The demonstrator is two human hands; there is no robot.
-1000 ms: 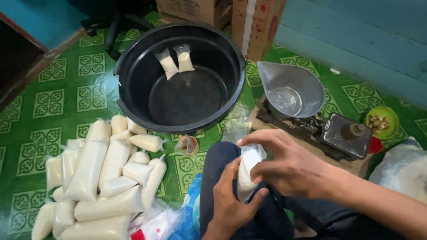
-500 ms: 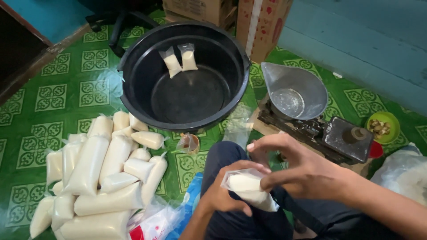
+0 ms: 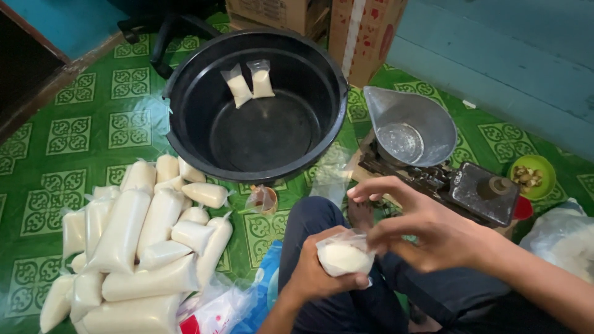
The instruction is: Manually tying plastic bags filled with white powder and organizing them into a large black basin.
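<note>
My left hand (image 3: 318, 272) grips a small clear plastic bag of white powder (image 3: 342, 257) over my lap. My right hand (image 3: 421, 226) is just to the right of the bag, fingers pinching at its open top. A large black tub (image 3: 185, 93) stands ahead on the floor with two small filled bags (image 3: 247, 83) leaning inside against its far wall. A pile of several filled white bags (image 3: 142, 241) lies on the floor to my left.
A mechanical scale (image 3: 476, 188) with a metal scoop pan (image 3: 411, 120) sits to my right. Behind it is a small green bowl (image 3: 531, 176) of brownish bits. Cardboard boxes (image 3: 359, 31) stand behind the tub. Green patterned floor covering (image 3: 68, 136) surrounds everything.
The bag was turned from upright to lying lower in my left hand. My right hand shifted from covering the bag to pinching at its top on the right.
</note>
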